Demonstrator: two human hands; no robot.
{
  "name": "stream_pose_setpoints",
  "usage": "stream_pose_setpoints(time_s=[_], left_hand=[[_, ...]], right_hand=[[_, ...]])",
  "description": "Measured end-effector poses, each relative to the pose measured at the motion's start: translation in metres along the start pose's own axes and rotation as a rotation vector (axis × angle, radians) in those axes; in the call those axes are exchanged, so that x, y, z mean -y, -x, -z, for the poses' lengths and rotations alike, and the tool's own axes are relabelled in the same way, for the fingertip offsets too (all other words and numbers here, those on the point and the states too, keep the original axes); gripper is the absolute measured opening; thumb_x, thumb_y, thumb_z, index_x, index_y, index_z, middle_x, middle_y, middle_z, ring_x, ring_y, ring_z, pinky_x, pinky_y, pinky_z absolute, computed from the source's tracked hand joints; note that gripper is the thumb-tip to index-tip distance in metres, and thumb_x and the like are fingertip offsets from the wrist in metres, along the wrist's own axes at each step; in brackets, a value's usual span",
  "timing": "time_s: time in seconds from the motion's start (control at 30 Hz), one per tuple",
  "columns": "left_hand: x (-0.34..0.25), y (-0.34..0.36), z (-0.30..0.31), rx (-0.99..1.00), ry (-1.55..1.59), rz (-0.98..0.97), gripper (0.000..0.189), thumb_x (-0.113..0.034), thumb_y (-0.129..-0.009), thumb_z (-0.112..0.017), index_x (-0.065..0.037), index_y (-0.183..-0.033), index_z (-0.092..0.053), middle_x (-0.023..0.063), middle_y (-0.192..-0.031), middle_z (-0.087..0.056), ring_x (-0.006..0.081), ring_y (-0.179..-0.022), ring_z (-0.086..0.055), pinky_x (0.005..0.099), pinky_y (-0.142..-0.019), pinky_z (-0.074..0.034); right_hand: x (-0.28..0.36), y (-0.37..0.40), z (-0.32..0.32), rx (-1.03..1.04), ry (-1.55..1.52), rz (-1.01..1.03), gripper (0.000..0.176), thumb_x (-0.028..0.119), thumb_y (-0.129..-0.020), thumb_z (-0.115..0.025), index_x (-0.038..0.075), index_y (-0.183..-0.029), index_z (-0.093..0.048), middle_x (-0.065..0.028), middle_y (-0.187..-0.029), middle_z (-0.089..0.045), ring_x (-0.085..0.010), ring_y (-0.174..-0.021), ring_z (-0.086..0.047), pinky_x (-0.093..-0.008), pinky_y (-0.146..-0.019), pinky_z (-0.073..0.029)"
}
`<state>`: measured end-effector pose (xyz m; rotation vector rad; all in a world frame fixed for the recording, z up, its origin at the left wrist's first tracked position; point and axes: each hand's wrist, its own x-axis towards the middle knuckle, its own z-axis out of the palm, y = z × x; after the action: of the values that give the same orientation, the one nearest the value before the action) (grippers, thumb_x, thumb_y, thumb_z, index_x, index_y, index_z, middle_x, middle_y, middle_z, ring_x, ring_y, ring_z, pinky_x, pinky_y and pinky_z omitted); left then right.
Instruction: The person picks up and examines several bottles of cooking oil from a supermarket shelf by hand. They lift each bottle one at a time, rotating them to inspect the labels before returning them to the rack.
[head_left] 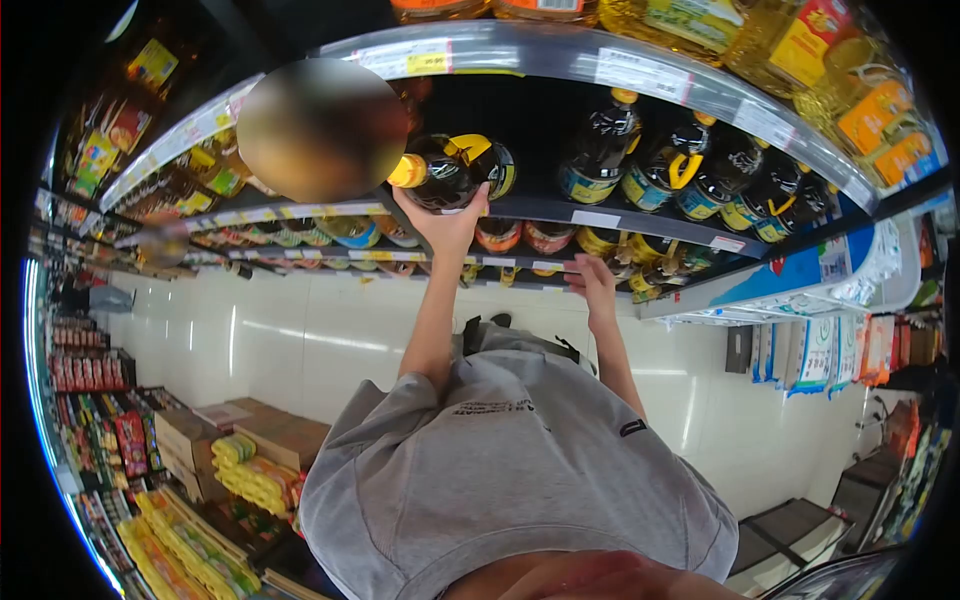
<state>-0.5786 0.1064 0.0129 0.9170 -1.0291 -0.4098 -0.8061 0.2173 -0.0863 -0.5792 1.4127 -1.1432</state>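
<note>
My left hand [450,222] is wrapped round a large dark sauce bottle [450,180] with a yellow cap and a yellow handle. The bottle is tilted, its cap pointing left, at the front of the shelf. My right hand [595,285] is held lower and to the right, below the shelf edge, with its fingers apart and slightly bent and nothing in them. Similar dark bottles [600,145] with yellow caps and blue-yellow labels stand on the shelf to the right of the held one.
Yellow oil bottles [690,25] stand on the shelf above, behind a price strip [640,72]. Lower shelves hold jars [498,235]. A blue-and-white display bin [800,275] juts out at right. Cardboard boxes [265,432] and yellow packs are behind at left. A blurred patch covers part of the shelf.
</note>
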Motion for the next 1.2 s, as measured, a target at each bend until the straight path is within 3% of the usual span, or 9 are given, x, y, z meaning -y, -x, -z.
stream_pose_setpoints(time_s=[0.1,0.23,0.27,0.4,0.43,0.53,0.6,0.97,1.2], left_hand=[[-0.059,-0.006,0.028,0.029,-0.032,-0.010,0.106,-0.009,-0.056,-0.092,0.002,-0.140,-0.028,0.0166,-0.129,-0.045,0.0244,-0.117,-0.051,0.0368,-0.100,-0.044],[-0.112,-0.018,0.063,0.076,-0.022,0.107,0.093,-0.007,-0.057,-0.090,0.003,-0.133,-0.038,0.0144,-0.122,-0.054,0.0220,-0.110,-0.057,0.0352,-0.095,-0.049],[-0.120,-0.019,0.072,0.130,-0.003,0.192,0.088,-0.007,-0.058,-0.089,0.003,-0.131,-0.041,0.0136,-0.119,-0.057,0.0212,-0.107,-0.059,0.0348,-0.093,-0.050],[-0.112,-0.019,0.103,0.215,0.032,0.462,0.071,-0.011,-0.060,-0.089,0.004,-0.120,-0.052,0.0121,-0.104,-0.067,0.0195,-0.094,-0.066,0.0323,-0.086,-0.053],[-0.110,-0.016,0.107,0.202,0.014,0.560,0.072,-0.012,-0.061,-0.090,0.004,-0.121,-0.053,0.0121,-0.104,-0.067,0.0195,-0.094,-0.066,0.0326,-0.084,-0.053],[-0.093,-0.014,0.128,0.204,-0.035,0.679,0.074,-0.018,-0.065,-0.089,0.004,-0.125,-0.052,0.0120,-0.106,-0.067,0.0191,-0.094,-0.066,0.0317,-0.085,-0.052],[-0.088,-0.018,0.141,0.195,-0.033,0.708,0.072,-0.020,-0.068,-0.088,0.004,-0.126,-0.052,0.0116,-0.108,-0.067,0.0191,-0.096,-0.065,0.0317,-0.087,-0.052],[-0.086,-0.079,0.263,0.193,0.101,0.721,0.072,-0.032,-0.080,-0.079,0.006,-0.131,-0.045,0.0148,-0.115,-0.062,0.0187,-0.103,-0.061,0.0311,-0.090,-0.049],[-0.089,-0.116,0.353,0.150,0.171,0.634,0.071,-0.020,-0.078,-0.080,0.004,-0.133,-0.042,0.0127,-0.118,-0.061,0.0199,-0.107,-0.059,0.0327,-0.093,-0.048]], right_hand=[[0.024,0.003,-0.027,0.157,-0.002,0.348,0.028,0.029,-0.098,-0.059,0.006,-0.114,-0.062,-0.0063,-0.106,-0.070,-0.0154,-0.094,-0.066,-0.0295,-0.082,-0.050],[0.039,-0.011,-0.078,0.427,-0.065,0.479,0.033,0.027,-0.099,-0.056,0.002,-0.120,-0.059,-0.0102,-0.121,-0.065,-0.0181,-0.111,-0.061,-0.0336,-0.094,-0.048],[0.041,-0.016,-0.087,0.662,-0.103,0.394,0.056,0.040,-0.096,-0.057,0.001,-0.136,-0.049,-0.0135,-0.139,-0.052,-0.0221,-0.126,-0.051,-0.0384,-0.106,-0.039],[0.022,-0.009,-0.131,1.023,-0.139,0.255,0.094,0.056,-0.084,-0.064,0.001,-0.151,-0.028,-0.0151,-0.156,-0.029,-0.0266,-0.147,-0.020,-0.0385,-0.119,-0.010],[0.000,-0.012,-0.123,1.053,-0.035,0.210,0.089,0.049,-0.087,-0.063,0.002,-0.153,-0.024,-0.0147,-0.155,-0.030,-0.0264,-0.145,-0.024,-0.0378,-0.118,-0.014],[-0.007,0.030,-0.140,0.986,-0.098,0.059,0.084,0.042,-0.089,-0.062,0.003,-0.153,-0.024,-0.0139,-0.153,-0.033,-0.0251,-0.142,-0.030,-0.0365,-0.117,-0.019],[-0.006,0.044,-0.152,0.869,-0.092,-0.063,0.080,0.047,-0.090,-0.060,0.005,-0.150,-0.029,-0.0100,-0.144,-0.046,-0.0211,-0.130,-0.046,-0.0349,-0.109,-0.035],[0.015,0.122,-0.273,0.823,-0.124,-0.039,0.063,0.052,-0.099,-0.046,0.006,-0.142,-0.043,-0.0080,-0.136,-0.054,-0.0181,-0.125,-0.050,-0.0345,-0.107,-0.037],[-0.011,0.151,-0.359,0.857,0.104,0.112,0.083,0.036,-0.088,-0.065,0.000,-0.151,-0.026,-0.0140,-0.147,-0.042,-0.0238,-0.135,-0.039,-0.0345,-0.113,-0.026]])
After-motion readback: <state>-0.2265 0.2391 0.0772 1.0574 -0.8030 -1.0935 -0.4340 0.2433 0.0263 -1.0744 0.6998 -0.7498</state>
